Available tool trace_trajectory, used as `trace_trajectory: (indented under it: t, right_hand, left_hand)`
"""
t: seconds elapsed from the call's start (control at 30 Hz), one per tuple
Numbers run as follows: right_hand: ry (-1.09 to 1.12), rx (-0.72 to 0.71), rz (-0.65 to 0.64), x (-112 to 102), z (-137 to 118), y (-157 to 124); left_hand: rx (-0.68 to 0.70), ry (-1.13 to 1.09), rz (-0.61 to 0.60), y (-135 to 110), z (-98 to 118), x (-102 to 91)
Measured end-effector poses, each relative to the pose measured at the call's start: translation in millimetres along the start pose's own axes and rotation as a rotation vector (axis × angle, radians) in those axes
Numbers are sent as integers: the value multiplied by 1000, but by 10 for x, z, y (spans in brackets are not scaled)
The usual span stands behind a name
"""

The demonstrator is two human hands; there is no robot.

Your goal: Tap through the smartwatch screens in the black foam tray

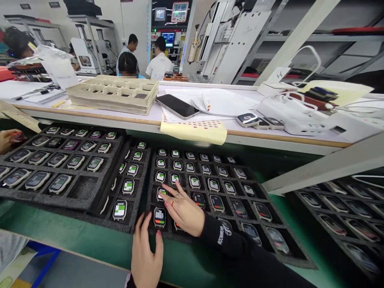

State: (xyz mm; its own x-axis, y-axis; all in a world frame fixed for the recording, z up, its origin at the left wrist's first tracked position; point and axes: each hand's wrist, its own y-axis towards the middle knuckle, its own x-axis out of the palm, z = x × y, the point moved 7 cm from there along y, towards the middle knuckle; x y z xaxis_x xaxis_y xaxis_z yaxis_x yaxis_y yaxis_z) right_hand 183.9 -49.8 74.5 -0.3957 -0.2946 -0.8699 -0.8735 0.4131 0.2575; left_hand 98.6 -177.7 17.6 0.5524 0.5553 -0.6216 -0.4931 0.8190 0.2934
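Black foam trays [180,240] of small smartwatch bodies with lit screens lie on a green conveyor belt [75,236]. My left hand [146,256] rests flat and open at the near edge of the middle tray, its fingertips beside a watch body [159,217] with a red and green screen. My right hand [183,208], in a black sleeve, lies over the tray with its fingers stretched out, a fingertip touching the screen of another watch body [161,193]. Neither hand grips anything.
More watch trays lie at left [84,192] and right [339,224]. A shelf above holds stacked beige pulp trays [114,96], a phone [177,106], a yellow sheet of red dots [195,130] and papers. Another person's hand [9,140] shows at far left. People stand behind.
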Motion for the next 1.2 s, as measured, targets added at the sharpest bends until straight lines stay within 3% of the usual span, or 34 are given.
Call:
trace_trajectory:
  t: [0.13,0.4,0.7,1.0,1.2]
  right_hand:
    - [-8,0,-31,18,35,6]
    - [-63,64,-40,-248,284,82]
    - [-53,57,-34,-92,557,322]
    - [-77,57,-6,66,540,470]
    - [-98,58,12,-77,554,389]
  left_hand:
    - [-2,6,5,-6,-1,-10]
    - [-50,-10,-36,-33,-34,11]
    - [-13,-24,-11,-35,-11,-14]
    - [-41,-38,-17,-18,4,-32]
    - [-24,-30,1,-20,12,-34]
